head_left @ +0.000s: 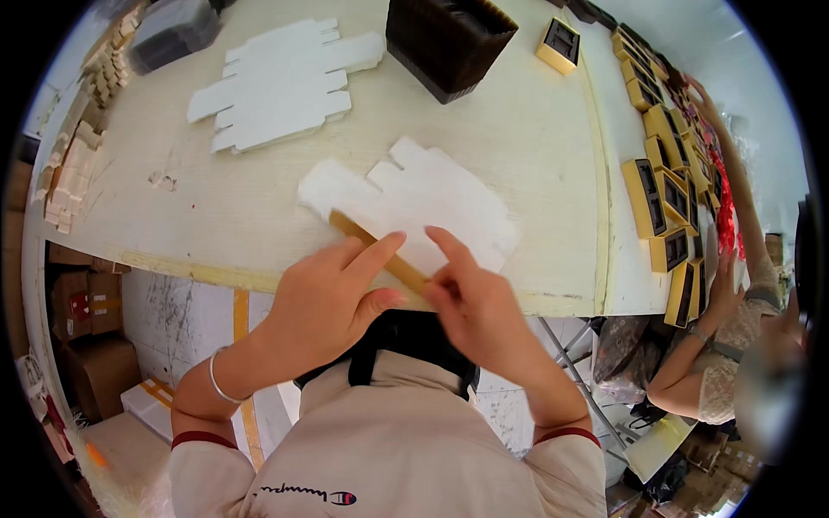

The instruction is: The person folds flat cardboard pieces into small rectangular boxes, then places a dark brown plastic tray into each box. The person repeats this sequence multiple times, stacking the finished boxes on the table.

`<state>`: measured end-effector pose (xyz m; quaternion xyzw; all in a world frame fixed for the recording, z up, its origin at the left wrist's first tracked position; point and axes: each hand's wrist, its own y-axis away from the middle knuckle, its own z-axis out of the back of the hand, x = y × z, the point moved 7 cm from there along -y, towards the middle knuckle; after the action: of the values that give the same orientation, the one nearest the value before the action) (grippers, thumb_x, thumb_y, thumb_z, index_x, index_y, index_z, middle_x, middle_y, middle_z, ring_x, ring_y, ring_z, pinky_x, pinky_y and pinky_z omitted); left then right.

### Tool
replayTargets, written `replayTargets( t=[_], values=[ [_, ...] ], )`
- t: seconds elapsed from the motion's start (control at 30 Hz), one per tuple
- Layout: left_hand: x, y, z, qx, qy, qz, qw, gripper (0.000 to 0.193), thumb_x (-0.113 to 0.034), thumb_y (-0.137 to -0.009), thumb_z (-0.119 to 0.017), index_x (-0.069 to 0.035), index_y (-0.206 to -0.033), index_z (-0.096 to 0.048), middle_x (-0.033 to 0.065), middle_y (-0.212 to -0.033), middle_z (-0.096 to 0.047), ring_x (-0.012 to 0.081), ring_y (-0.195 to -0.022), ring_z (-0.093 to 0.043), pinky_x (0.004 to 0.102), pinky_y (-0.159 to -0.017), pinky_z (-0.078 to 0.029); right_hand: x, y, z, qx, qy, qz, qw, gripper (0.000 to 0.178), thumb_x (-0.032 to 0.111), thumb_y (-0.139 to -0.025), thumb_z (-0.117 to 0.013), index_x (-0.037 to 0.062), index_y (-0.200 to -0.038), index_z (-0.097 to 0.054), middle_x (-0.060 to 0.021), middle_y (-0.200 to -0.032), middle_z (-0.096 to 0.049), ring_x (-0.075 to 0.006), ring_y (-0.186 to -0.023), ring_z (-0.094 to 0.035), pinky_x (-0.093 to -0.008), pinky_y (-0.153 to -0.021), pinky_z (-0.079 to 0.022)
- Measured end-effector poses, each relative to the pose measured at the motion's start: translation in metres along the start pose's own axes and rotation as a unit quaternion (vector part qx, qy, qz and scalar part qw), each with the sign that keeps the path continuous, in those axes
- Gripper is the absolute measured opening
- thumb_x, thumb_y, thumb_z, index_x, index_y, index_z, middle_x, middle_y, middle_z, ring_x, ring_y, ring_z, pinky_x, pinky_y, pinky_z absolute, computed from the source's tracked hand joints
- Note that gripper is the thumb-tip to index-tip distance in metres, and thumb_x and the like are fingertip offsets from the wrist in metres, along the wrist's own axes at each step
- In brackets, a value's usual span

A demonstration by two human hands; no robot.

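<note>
A flat cardboard box blank [440, 203] lies white side up at the table's near edge. A gold strip [406, 274] runs along its near side, perhaps a flap folded up. My left hand [324, 289] holds the strip's left part, with the index finger lying across it and the thumb nearer to me. My right hand [475, 302] grips the strip's right end, the thumb on it and the index finger stretched over the white face. Farther off at the left lie more white die-cut blanks [281, 86], seemingly stacked.
Beyond the blanks stand dark brown plastic trays [449, 43]. A gold box [560, 45] with a dark insert is at the back right, and several more gold boxes [649, 198] line the right side. Another person's arm [734, 155] reaches there. Folded pale pieces [78, 173] edge the left.
</note>
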<state>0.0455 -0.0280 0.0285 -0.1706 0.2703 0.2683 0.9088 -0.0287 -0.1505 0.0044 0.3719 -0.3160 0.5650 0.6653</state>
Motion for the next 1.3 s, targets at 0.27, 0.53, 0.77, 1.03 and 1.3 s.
replayTargets(
  t=[0.27, 0.53, 0.77, 1.03, 1.3],
  values=[
    [0.030, -0.024, 0.002, 0.112, -0.008, 0.010, 0.994, 0.011, -0.006, -0.087, -0.056, -0.006, -0.098, -0.058, 0.0110, -0.088, -0.061, 0.0313, -0.076, -0.060, 0.0395, -0.065, -0.047, 0.026, 0.042, 0.016, -0.080, 0.209, 0.290, 0.930, 0.051, 0.027, -0.077, -0.076, 0.0066, -0.121, -0.060, -0.0176, -0.130, -0.053, -0.0292, -0.120, -0.052, -0.0491, -0.094, -0.045],
    [0.011, -0.050, -0.014, 0.154, -0.078, -0.138, 0.975, 0.016, -0.002, -0.082, -0.056, -0.006, -0.097, -0.058, 0.0076, -0.090, -0.061, 0.0273, -0.083, -0.058, 0.0368, -0.070, -0.047, 0.014, 0.030, 0.001, -0.119, 0.220, 0.305, 0.919, 0.019, 0.012, -0.075, -0.072, 0.0042, -0.088, -0.060, -0.0055, -0.083, -0.058, -0.0235, -0.074, -0.054, -0.0341, -0.062, -0.041],
    [0.013, -0.051, -0.013, 0.163, -0.051, -0.174, 0.970, 0.020, -0.001, -0.079, -0.057, -0.009, -0.098, -0.057, 0.0049, -0.088, -0.059, 0.0251, -0.083, -0.057, 0.0350, -0.069, -0.047, 0.020, -0.004, -0.010, -0.147, 0.315, 0.337, 0.875, 0.017, 0.012, -0.079, -0.066, 0.0061, -0.093, -0.058, -0.0123, -0.099, -0.054, -0.0277, -0.093, -0.055, -0.0377, -0.081, -0.043],
    [0.009, -0.052, -0.024, 0.182, -0.034, -0.187, 0.965, 0.015, -0.001, -0.080, -0.057, -0.009, -0.093, -0.056, 0.0027, -0.088, -0.058, 0.0230, -0.082, -0.056, 0.0343, -0.067, -0.048, 0.019, 0.029, -0.025, -0.126, 0.339, 0.392, 0.846, 0.027, 0.011, -0.072, -0.069, 0.0012, -0.097, -0.063, -0.0102, -0.093, -0.056, -0.0238, -0.084, -0.057, -0.0353, -0.070, -0.048],
    [0.011, -0.045, -0.015, 0.161, -0.080, -0.169, 0.969, 0.020, -0.016, -0.079, -0.066, -0.009, -0.095, -0.058, 0.0045, -0.092, -0.058, 0.0243, -0.085, -0.056, 0.0335, -0.071, -0.049, 0.017, -0.030, -0.010, 0.013, 0.194, 0.233, 0.953, 0.007, 0.006, -0.084, -0.063, 0.0021, -0.087, -0.058, -0.0110, -0.076, -0.056, -0.0298, -0.074, -0.058, -0.0389, -0.062, -0.047]
  ],
)
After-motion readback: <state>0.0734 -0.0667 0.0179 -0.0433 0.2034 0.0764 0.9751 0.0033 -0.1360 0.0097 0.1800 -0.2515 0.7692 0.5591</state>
